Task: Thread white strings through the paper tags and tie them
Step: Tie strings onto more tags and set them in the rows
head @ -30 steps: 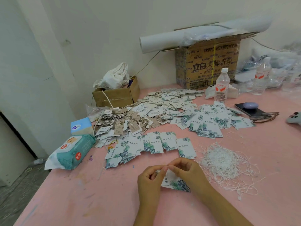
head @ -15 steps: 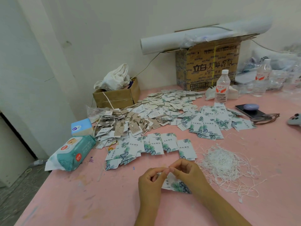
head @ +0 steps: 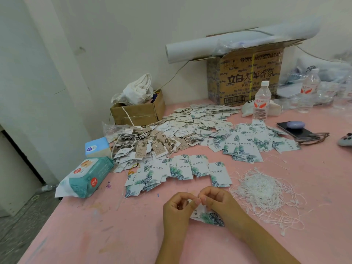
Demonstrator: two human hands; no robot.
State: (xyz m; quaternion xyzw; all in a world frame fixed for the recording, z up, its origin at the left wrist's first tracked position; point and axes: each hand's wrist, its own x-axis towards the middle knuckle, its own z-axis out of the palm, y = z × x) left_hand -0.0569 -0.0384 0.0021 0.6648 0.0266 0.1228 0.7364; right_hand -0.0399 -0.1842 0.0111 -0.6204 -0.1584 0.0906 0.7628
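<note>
Low in the frame, my left hand (head: 178, 208) and my right hand (head: 219, 201) meet fingertip to fingertip over a white paper tag with green leaf print (head: 208, 217). Both pinch at its top edge, where any string is too thin to make out. The tag hangs under my fingers, partly hidden by them. A tangle of white strings (head: 263, 189) lies just right of my right hand. A row of leaf-print tags (head: 182, 169) lies beyond my hands, and a bigger heap of tags (head: 245, 143) sits farther back right.
Brown strung tags (head: 150, 143) pile up at back left beside a small cardboard box (head: 137, 115). Wet wipes (head: 85, 178) lie near the pink table's left edge (head: 47, 235). A water bottle (head: 262, 101), a phone (head: 297, 129) and a big carton (head: 245, 77) stand at the back.
My hands have stayed in place over the tag, with only small finger movements at its top edge. The camera shifted slightly.
</note>
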